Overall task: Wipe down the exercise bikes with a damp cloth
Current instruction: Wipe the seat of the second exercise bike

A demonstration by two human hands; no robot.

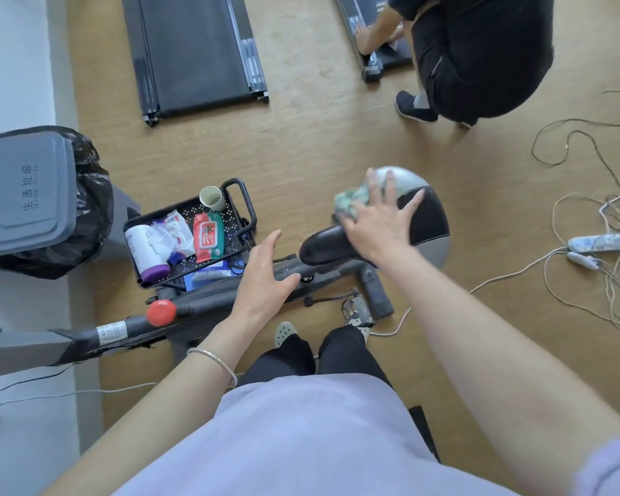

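The exercise bike stands right below me, its dark frame (201,309) running left to right with a red knob (161,313). Its black and grey saddle (426,223) is at centre right. My right hand (380,220) lies flat on the saddle, fingers spread, pressing a green patterned cloth (351,202) against its far left side. My left hand (265,277) hovers over the frame just left of the saddle's nose, fingers apart and holding nothing. A pedal (355,311) shows beneath the saddle post.
A black cart tray (246,209) with wipes, a bottle and a cup stands behind the bike. A grey bin (26,195) with a black liner is at left. Two treadmills (194,55) lie farther off; a person in black (480,55) crouches at one. Cables and a power strip (602,243) litter the floor at right.
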